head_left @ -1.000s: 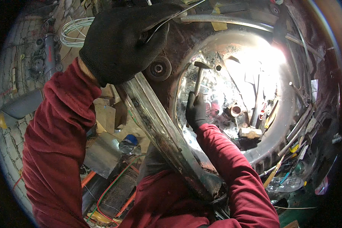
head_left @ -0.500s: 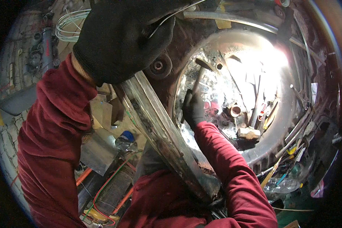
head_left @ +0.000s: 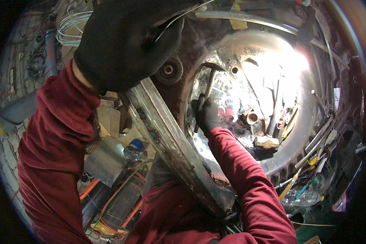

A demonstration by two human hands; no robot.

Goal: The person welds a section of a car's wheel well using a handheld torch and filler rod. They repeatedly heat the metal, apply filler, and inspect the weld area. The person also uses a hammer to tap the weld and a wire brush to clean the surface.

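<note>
My left hand [head_left: 128, 49], in a black glove, is raised close to the camera at the upper left. Its fingers close round a thin metal wire [head_left: 182, 17] that runs off toward the top edge. Lower down, my right hand [head_left: 207, 114], gloved in black too, grips a hammer [head_left: 210, 83] by its handle. The hammer's narrow head points up, over the floor of a round metal well [head_left: 286, 156]. Whether the head touches the metal I cannot tell. A worn metal beam [head_left: 166, 126] runs diagonally between my arms.
In the well lie a heavy mallet [head_left: 266, 142], a short rusty pipe piece [head_left: 252, 118] and several tools. Glare whitens its right side. A round dark disc [head_left: 168, 70] sits beside my left hand. Wire coil [head_left: 71, 30] is at upper left, a plastic bottle [head_left: 301, 198] at lower right.
The hammer has swung slightly: its head has moved a little left and up and shows more sharply. My left hand has shifted slightly left, still with the wire.
</note>
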